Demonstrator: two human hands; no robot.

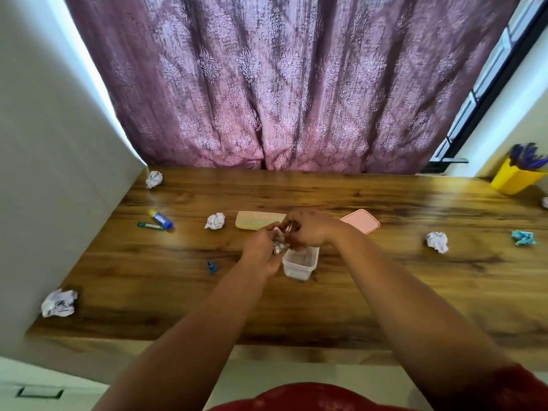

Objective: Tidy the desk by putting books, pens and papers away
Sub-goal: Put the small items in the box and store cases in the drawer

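Both hands meet above a small clear plastic box (300,264) at the middle of the wooden desk (296,307). My left hand (261,250) grips a bunch of small silvery items (278,247), too blurred to name. My right hand (308,229) pinches at the top of that bunch. Behind the hands lie a cream pencil case (255,221) and the box's pink lid (363,221). A glue stick (160,219) and a green pen-like tube (149,226) lie at the left. A small blue clip (211,267) sits left of the box.
Several crumpled paper balls are scattered about: back left (154,179), centre left (215,221), front left (58,303), right (437,241), plus a blue one (523,237). A yellow holder (514,179) with blue pens stands at the back right. A curtain (281,84) hangs behind the desk, a wall at left.
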